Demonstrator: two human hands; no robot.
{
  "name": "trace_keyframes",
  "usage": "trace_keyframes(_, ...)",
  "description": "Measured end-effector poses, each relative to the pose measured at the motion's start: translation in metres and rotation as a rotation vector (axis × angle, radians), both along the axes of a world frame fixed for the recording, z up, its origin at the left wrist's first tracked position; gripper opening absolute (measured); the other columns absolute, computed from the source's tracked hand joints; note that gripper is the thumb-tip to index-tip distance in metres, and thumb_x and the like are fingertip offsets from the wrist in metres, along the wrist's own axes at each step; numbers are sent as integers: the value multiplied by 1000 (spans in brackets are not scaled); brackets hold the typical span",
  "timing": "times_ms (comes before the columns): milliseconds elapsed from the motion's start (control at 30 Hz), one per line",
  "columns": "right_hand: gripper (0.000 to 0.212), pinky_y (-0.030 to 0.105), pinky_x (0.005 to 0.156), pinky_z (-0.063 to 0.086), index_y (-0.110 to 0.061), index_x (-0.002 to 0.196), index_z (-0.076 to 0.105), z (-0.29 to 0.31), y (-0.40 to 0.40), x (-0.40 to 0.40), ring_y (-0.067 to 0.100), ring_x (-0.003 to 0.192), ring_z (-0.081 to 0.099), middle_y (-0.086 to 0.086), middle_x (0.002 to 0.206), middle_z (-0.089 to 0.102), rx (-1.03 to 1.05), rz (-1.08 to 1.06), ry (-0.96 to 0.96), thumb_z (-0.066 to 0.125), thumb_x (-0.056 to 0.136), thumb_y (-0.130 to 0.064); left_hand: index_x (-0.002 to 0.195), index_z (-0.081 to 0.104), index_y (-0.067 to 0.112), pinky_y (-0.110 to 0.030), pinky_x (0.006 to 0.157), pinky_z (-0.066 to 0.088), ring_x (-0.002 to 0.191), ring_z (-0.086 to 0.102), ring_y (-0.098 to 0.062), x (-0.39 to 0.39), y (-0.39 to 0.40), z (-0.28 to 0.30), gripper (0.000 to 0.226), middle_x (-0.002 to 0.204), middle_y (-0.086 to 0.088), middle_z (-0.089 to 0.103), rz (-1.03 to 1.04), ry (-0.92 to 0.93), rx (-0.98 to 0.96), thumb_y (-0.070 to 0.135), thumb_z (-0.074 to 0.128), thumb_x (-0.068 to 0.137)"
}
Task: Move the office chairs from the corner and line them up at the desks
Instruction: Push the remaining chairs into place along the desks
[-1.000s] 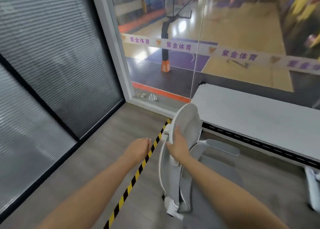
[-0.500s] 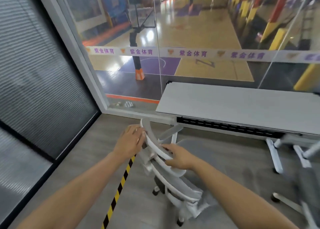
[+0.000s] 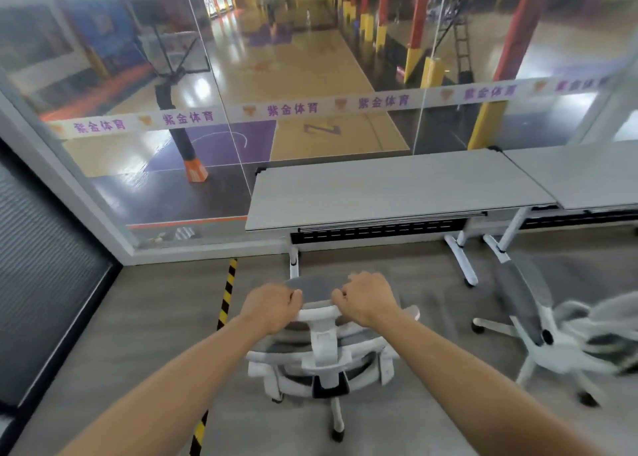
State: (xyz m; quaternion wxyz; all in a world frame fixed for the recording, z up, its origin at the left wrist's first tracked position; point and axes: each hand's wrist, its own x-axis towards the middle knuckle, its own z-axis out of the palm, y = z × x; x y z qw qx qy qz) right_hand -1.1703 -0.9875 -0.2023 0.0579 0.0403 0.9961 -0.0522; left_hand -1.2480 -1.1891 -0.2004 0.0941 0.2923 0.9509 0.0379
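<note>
A white-framed office chair (image 3: 322, 348) with grey mesh stands in front of me, its back toward me, facing the light grey desk (image 3: 390, 193). My left hand (image 3: 271, 305) grips the left side of its headrest top. My right hand (image 3: 364, 300) grips the right side of the same headrest. A second white and grey office chair (image 3: 538, 314) stands to the right, turned sideways, near the desk legs.
A second desk (image 3: 583, 176) adjoins the first on the right. A glass wall (image 3: 310, 76) with a printed band runs behind the desks. Yellow-black tape (image 3: 226, 297) crosses the grey floor at left. Dark blinds (image 3: 45, 265) close the left side.
The chair has been swung round, so its back now faces me and its seat faces the desk. Both hands moved to the headrest top. My view turned right, and the second chair came into sight.
</note>
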Motion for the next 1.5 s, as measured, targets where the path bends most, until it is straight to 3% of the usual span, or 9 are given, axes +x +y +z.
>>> trace_keyframes(267, 57, 37, 73, 44, -18, 60, 59, -9, -14, -1, 21, 57, 50, -2, 65, 55, -33, -64, 59, 12, 85, -40, 62, 49, 19, -28, 49, 34, 57, 53, -17, 12, -11, -5, 50, 60, 2, 56, 45, 38, -31, 41, 24, 100)
trace_keyframes(367, 52, 35, 68, 34, -16, 54, 47, -9, -29, -2, 20, 49, 38, -1, 55, 46, -69, -80, 109, 10, 83, -37, 66, 53, 19, -28, 50, 39, 58, 56, -18, 5, -28, -10, 51, 61, 1, 58, 55, 41, -47, 45, 23, 99)
trace_keyframes(500, 53, 33, 72, 32, -14, 53, 47, -13, -39, -3, 24, 49, 40, 1, 51, 48, -101, -94, 174, 22, 96, -31, 75, 59, 19, -29, 57, 52, 58, 60, -19, -5, -44, -11, 54, 63, -2, 64, 79, 22, -60, 49, 20, 96)
trace_keyframes(667, 44, 31, 71, 28, -16, 50, 37, -14, -44, -3, 20, 46, 27, 0, 49, 41, -198, -118, 195, 11, 79, -37, 75, 60, 19, -30, 61, 56, 61, 64, -19, -10, -48, -10, 56, 64, -3, 65, 60, 21, -38, 51, 19, 94)
trace_keyframes(867, 49, 32, 72, 39, -16, 51, 42, -12, -41, -8, 19, 46, 34, 1, 50, 47, -172, -152, 157, 10, 76, -42, 71, 60, 18, -28, 51, 39, 53, 55, -15, -11, -43, -5, 57, 59, -1, 60, 49, 63, -42, 51, 22, 98)
trace_keyframes(1067, 47, 31, 65, 40, -15, 50, 40, -12, -40, -15, 18, 45, 30, 1, 48, 45, -122, -140, 156, 12, 76, -42, 72, 62, 17, -28, 53, 38, 53, 55, -14, -15, -42, -3, 58, 59, -1, 61, 39, 81, -26, 52, 25, 99)
trace_keyframes(1167, 49, 32, 69, 45, -14, 50, 43, -12, -40, -18, 19, 45, 32, 2, 49, 48, -115, -152, 141, 13, 77, -42, 73, 63, 17, -28, 56, 44, 55, 59, -15, -18, -42, -3, 58, 60, -2, 63, 36, 71, -27, 53, 24, 98)
trace_keyframes(1333, 49, 32, 65, 46, -14, 51, 43, -11, -38, -25, 19, 46, 33, 4, 51, 51, -127, -176, 116, 13, 76, -43, 73, 64, 14, -28, 50, 38, 54, 57, -17, -24, -38, -4, 60, 61, -4, 64, 34, 79, -34, 51, 23, 98)
trace_keyframes(1500, 51, 32, 62, 47, -13, 51, 46, -13, -40, -32, 19, 46, 35, 4, 51, 54, -127, -171, 109, 15, 78, -42, 74, 68, 11, -28, 52, 46, 55, 60, -18, -29, -39, -4, 65, 58, -2, 62, 75, 50, -46, 52, 24, 97)
